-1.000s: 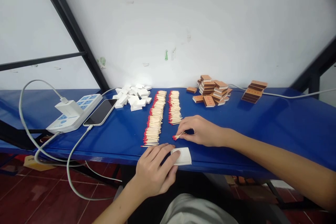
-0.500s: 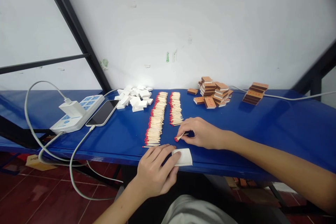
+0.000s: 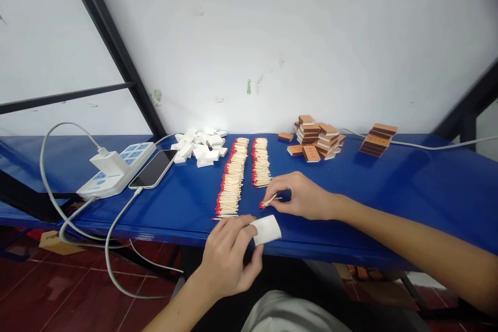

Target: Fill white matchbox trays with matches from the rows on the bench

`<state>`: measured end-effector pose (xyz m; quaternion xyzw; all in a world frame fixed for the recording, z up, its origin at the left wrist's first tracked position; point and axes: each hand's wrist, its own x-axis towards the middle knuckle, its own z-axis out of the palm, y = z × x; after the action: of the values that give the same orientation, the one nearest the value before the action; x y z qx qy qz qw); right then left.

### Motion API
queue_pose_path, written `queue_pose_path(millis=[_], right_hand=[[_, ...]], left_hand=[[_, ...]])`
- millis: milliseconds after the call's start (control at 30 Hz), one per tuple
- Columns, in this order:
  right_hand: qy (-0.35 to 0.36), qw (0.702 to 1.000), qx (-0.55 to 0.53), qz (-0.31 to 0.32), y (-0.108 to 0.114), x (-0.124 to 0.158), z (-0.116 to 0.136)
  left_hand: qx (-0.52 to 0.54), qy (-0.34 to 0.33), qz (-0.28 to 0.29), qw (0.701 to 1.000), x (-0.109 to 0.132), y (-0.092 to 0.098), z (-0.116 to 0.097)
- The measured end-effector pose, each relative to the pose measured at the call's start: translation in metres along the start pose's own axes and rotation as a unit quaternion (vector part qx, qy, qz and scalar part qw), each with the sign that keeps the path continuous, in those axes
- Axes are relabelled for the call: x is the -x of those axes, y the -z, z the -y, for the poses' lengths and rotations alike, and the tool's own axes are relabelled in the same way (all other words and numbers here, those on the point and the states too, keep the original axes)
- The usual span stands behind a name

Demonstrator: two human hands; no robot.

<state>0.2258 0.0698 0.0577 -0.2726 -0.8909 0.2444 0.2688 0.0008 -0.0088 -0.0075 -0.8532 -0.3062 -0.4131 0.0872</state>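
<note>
A small white matchbox tray (image 3: 266, 230) is at the front edge of the blue table. My left hand (image 3: 232, 254) has its fingers on the tray's left end, with the thumb below it. Just above and to the right, my right hand (image 3: 298, 196) pinches a few red-tipped matches (image 3: 270, 201) between thumb and fingers, heads pointing left. Behind the hands lie two rows of matches: a long row (image 3: 232, 179) on the left and a shorter row (image 3: 261, 162) beside my right fingers.
White trays (image 3: 200, 145) are heaped at the back left. Brown matchboxes (image 3: 319, 137) are piled at the back right, near an unfolded matchbox sleeve (image 3: 378, 139). A phone (image 3: 153, 168), a power strip (image 3: 116, 170) and white cables occupy the table's left side.
The white tray has tilted and shifted slightly left in my left hand, whose thumb has moved down off its top. My right hand has barely moved, still pinching matches.
</note>
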Motion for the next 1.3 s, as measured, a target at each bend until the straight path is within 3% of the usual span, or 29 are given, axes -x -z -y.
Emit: queue_pose_path(millis=[167, 300, 467, 767, 1300], right_hand=[[-0.01, 0.995, -0.097, 0.034, 0.002, 0.002, 0.012], [0.051, 0.995, -0.085, 0.009, -0.006, 0.005, 0.02], [0.104, 0.994, -0.033, 0.025, -0.014, 0.007, 0.024], [0.117, 0.992, -0.006, 0.052, -0.017, 0.009, 0.019], [0.082, 0.991, -0.038, 0.103, -0.005, 0.009, 0.026]], left_hand=[[0.02, 0.033, -0.016, 0.999, 0.001, 0.0, -0.001], [0.031, 0.039, -0.035, 0.998, 0.0, 0.0, -0.001], [0.043, 0.051, -0.035, 0.997, 0.001, 0.0, -0.001], [0.033, 0.05, -0.018, 0.998, 0.001, 0.0, -0.002], [0.01, 0.023, -0.008, 1.0, -0.001, 0.002, -0.001]])
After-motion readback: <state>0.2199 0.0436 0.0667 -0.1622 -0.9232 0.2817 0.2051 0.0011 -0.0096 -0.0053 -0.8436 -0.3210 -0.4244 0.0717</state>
